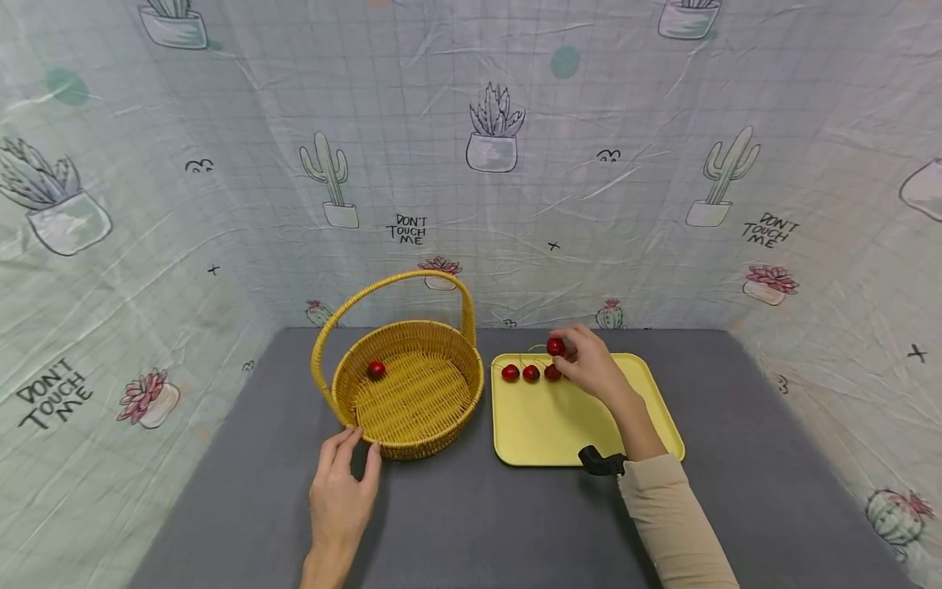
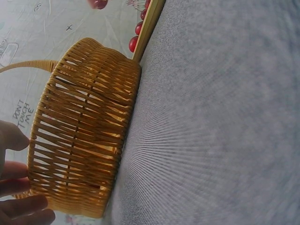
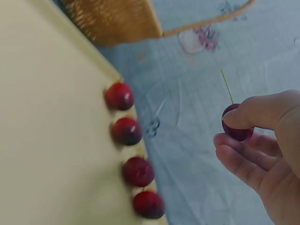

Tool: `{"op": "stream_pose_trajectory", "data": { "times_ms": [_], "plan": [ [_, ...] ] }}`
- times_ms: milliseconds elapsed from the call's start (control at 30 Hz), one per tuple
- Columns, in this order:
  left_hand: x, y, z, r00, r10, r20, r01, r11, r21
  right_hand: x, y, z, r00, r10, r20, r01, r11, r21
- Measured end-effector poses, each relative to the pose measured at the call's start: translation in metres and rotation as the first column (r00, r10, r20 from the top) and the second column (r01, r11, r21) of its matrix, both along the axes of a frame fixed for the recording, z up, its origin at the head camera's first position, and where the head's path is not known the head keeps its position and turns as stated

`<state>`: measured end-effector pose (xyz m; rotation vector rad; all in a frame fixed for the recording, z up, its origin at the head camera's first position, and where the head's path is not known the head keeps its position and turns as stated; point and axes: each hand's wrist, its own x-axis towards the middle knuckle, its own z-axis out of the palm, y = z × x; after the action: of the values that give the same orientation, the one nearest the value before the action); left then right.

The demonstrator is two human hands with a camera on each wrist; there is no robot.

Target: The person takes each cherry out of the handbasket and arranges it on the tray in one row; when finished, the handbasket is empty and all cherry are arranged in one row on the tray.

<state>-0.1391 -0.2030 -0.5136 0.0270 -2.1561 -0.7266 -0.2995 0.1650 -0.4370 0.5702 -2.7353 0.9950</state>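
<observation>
A round yellow wicker basket [image 1: 471, 401] with a tall arched handle has one red cherry [image 1: 376, 370] inside, at its left. The left hand [image 1: 342, 483] holds the basket's near-left rim between thumb and fingers. In the right wrist view, the right hand [image 3: 267, 140] pinches a dark red cherry [image 3: 236, 129] by its body, its thin green stem sticking up. This hand is above the back edge of a yellow tray [image 1: 552, 425]. Several cherries [image 3: 137, 172] with stems lie in a row along that edge; the right hand partly covers the row in the head view.
Basket and tray stand side by side on a grey table [image 1: 441, 523], the tray to the right. A cactus-printed cloth [image 1: 552, 245] hangs behind and at both sides. A black strap mount [image 1: 599, 462] sits on the right wrist.
</observation>
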Motion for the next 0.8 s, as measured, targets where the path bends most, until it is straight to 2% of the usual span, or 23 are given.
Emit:
{"op": "stream_pose_trajectory", "data": {
  "times_ms": [433,633,800],
  "plan": [
    [-0.001,-0.001,-0.001,1.000,0.003,0.017,-0.003,1.000,0.010,-0.010,0.038,-0.035,0.990,-0.124,0.067,0.126,0.992,-0.018],
    [0.000,-0.001,-0.002,1.000,-0.003,0.029,0.003,1.000,0.008,-0.013,0.048,-0.043,0.975,-0.205,0.090,0.205,0.979,0.013],
    [0.000,0.000,-0.002,1.000,-0.004,0.030,0.004,1.000,0.014,-0.015,0.052,-0.048,0.968,-0.224,0.112,0.225,0.974,0.004]
  ]
}}
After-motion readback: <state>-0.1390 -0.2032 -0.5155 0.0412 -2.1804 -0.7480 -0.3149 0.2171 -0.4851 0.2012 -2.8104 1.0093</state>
